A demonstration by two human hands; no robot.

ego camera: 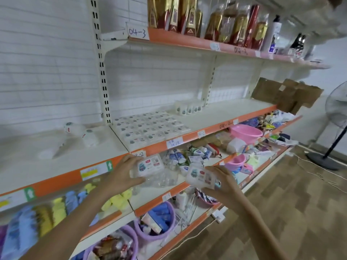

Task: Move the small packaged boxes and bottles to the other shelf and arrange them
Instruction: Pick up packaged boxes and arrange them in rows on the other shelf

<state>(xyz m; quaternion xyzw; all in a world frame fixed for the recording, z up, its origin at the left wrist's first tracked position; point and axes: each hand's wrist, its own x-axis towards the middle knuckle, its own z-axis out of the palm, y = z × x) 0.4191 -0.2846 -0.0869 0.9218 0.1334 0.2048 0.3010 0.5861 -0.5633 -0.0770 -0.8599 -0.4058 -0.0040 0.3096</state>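
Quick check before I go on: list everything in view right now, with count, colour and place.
Small boxes: many, white, flat rows on the middle shelf
Small bottles: about five, white, a row behind those boxes
Bottles on left bay: two or three, white, lying down
Red-gold packs: several, top shelf
Basin: one, pink, lower shelf
Cardboard: brown, right end of the middle shelf
Fan: one, far right on the floor
Left hand: grip on one white box
Right hand: grip on another white box
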